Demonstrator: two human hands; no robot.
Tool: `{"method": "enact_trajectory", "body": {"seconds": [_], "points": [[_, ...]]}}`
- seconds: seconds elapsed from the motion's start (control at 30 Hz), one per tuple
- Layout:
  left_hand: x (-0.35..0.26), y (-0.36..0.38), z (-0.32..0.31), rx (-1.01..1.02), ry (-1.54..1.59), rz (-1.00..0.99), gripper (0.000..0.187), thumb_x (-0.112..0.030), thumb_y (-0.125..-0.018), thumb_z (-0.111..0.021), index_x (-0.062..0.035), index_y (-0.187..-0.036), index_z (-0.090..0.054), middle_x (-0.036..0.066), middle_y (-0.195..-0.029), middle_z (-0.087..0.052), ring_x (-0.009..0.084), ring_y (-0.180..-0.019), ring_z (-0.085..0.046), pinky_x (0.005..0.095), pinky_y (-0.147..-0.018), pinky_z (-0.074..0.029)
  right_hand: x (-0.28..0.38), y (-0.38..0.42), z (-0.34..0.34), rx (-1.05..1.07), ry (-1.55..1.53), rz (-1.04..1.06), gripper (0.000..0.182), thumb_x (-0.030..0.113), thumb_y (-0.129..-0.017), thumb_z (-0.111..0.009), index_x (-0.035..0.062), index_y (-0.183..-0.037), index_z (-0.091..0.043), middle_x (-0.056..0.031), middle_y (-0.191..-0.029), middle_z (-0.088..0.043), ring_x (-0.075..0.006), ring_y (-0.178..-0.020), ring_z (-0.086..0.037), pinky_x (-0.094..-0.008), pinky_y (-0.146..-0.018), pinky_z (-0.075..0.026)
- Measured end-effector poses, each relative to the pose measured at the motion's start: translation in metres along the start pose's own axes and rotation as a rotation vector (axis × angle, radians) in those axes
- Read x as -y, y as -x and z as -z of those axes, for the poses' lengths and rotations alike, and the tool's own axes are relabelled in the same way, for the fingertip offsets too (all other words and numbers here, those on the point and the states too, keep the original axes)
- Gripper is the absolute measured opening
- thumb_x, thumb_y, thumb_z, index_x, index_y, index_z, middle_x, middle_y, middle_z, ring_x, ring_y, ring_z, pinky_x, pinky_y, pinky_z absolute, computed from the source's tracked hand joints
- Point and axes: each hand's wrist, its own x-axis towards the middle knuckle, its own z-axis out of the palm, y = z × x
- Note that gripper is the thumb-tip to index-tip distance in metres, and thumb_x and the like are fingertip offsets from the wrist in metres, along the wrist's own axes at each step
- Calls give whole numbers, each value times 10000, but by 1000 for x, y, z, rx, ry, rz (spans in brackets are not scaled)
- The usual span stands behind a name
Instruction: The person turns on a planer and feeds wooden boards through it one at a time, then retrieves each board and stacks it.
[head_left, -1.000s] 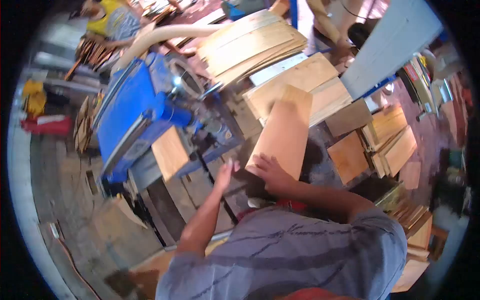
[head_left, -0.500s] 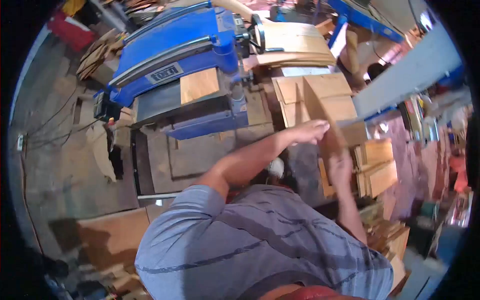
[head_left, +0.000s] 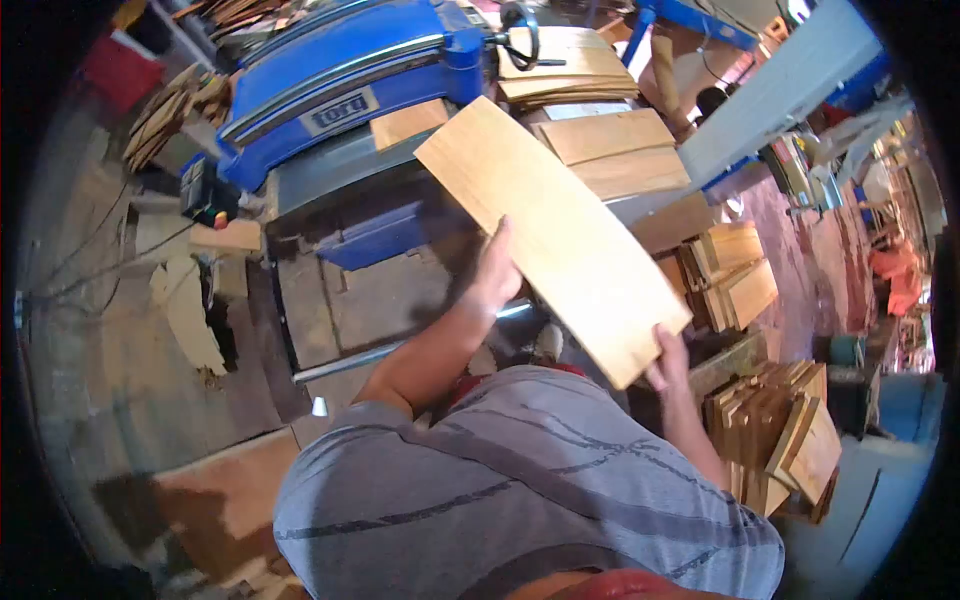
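Widest of all, the floor (head_left: 110, 390) stretches out on your left, with a ragged pale sheet (head_left: 188, 315) on it. The blue thickness planer (head_left: 335, 65) fills the upper left; its dark bed edge faces you, near the board's far end, and you can't tell whether they touch. A grey post (head_left: 780, 105) slants in at upper right.

Count the stacks: three of boards, one behind the handwheel (head_left: 520, 38), one to the right (head_left: 738, 280), one at lower right (head_left: 775, 435). Two flat boards (head_left: 612, 152) lie side by side just beyond the long board's right edge.

And there's that one long board (head_left: 555, 240), face up, running diagonally from the planer's front toward your right side. Its near end sits over open room ahead of your shirt (head_left: 520, 470), short of the lower-right stack.

Your left hand (head_left: 493, 272) grips the left long edge, thumb on top; your right hand (head_left: 670, 360) pinches the near end, thumb up. The fingers underneath are partly hidden. Smallest, one short wood piece (head_left: 408, 124) lies on the planer's bed.
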Motion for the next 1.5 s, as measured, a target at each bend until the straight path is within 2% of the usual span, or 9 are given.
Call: {"method": "enact_trajectory", "body": {"seconds": [0.1,0.2,0.43,0.57,0.6,0.77,0.93,1.2,1.5], "points": [[-35,2,33,-239,94,-59,582,-429,-997,-496,-39,-1415,-387,155,-1412,-491,358,-1272,-489,562,-1047,-400,-39,0,-43,140,46,-191,470,-10,-907,-583,-13,-1355,-440,-127,-1283,-568,-264,-1163,-578,-421,-1015,-484],[-59,1,72,-420,-46,-209,529,-265,-903,-702,37,-1281,-488,184,-1217,-598,292,-1038,-626,459,-885,-532,-74,-21,-55,248,92,-266,481,21,-906,-615,-16,-1353,-442,-130,-1269,-583,-262,-1123,-606,-412,-985,-507],[-93,-21,145,-583,-502,-172,562,-97,-793,-785,58,-1248,-494,149,-1044,-658,259,-894,-660,408,-753,-557,-131,-12,-99,357,196,-618,401,147,-967,-594,15,-1322,-461,-159,-1249,-603,-301,-1101,-636,-438,-936,-555],[-89,12,122,-526,-848,-309,679,-109,-836,-740,49,-1376,-360,188,-1284,-555,271,-1144,-575,400,-937,-507,-154,-20,-128,416,32,-598,401,145,-982,-566,37,-1344,-431,-149,-1271,-585,-279,-1149,-609,-442,-1002,-512],[-88,26,113,-475,-998,-351,914,-120,-804,-759,8,-1488,-166,242,-1419,-426,329,-1314,-435,394,-1086,-379,-158,-27,-139,409,49,-580,395,163,-986,-563,51,-1344,-437,-134,-1271,-586,-272,-1147,-609,-448,-1006,-507],[-76,115,71,-247,-2001,-453,867,-316,-753,-781,-56,-1463,-357,257,-1527,-280,415,-1438,-222,522,-1171,-179,-185,-35,-157,382,57,-633,367,182,-979,-587,72,-1311,-477,-113,-1203,-622,-261,-1089,-627,-424,-950,-531],[-50,175,64,164,-2105,-366,805,-438,-782,-712,-77,-1437,-413,239,-1535,-272,386,-1452,-204,583,-1157,-153,-186,-48,-159,473,48,-592,332,162,-975,-591,45,-1273,-505,-142,-1167,-630,-274,-1017,-653,-380,-867,-566],[-48,148,81,54,-2190,-494,881,-509,-773,-712,-79,-1464,-377,244,-1538,-261,424,-1440,-214,596,-1146,-155,-196,-71,-182,379,8,-629,300,158,-961,-617,33,-1212,-511,-104,-955,-632,-230,-731,-650,-336,-674,-593],[-78,110,84,141,-2254,-469,961,-562,-729,-729,-82,-1476,-361,264,-1530,-274,445,-1435,-211,595,-1150,-148,-208,-97,-198,308,12,-628,341,222,-958,-630,53,-1228,-510,-104,-1016,-625,-220,-758,-628,-325,-637,-565]]}}
